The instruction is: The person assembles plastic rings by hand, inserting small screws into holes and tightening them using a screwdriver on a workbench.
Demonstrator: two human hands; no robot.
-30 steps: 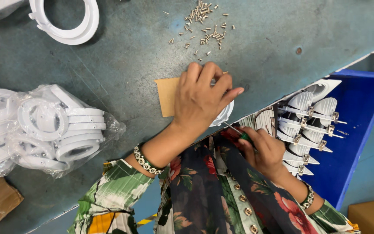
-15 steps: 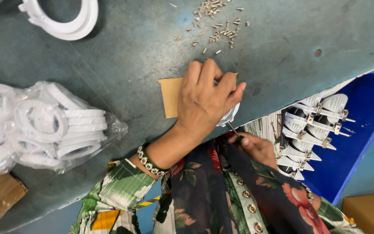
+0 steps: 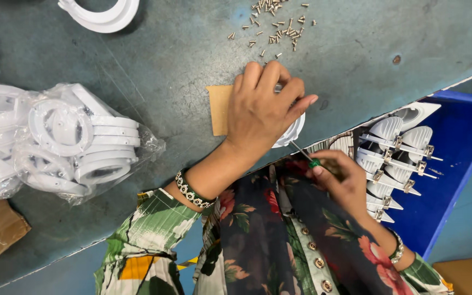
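Fingers (image 3: 269, 82) of left hand (image 3: 260, 112) stay clamped over white fitting (image 3: 292, 133) at counter (image 3: 154, 60) near edge; right hand (image 3: 341, 183) grips screwdriver (image 3: 305, 155), tip now closer, I read screw-driving underway.

Head camera looks straight down, close over the workbench (image 3: 137, 60).

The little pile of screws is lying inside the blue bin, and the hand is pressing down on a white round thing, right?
Not quite. The head view shows the small metal screws scattered on the dark green table, not in the blue plastic bin. The left hand does press on the white round plastic part.
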